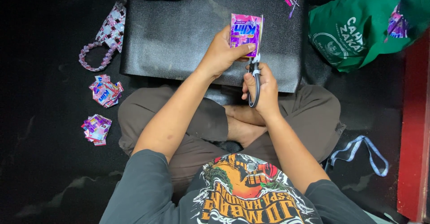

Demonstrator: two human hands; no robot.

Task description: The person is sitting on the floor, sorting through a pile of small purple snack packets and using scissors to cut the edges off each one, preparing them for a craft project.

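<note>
Left hand is pinched shut on the purple sachet, upright over the black mat. Right hand grips the scissors just below the sachet, blades running up its right edge.

Purple sachet wrapper held upright — black-handled scissors cutting along its right edge.
</note>
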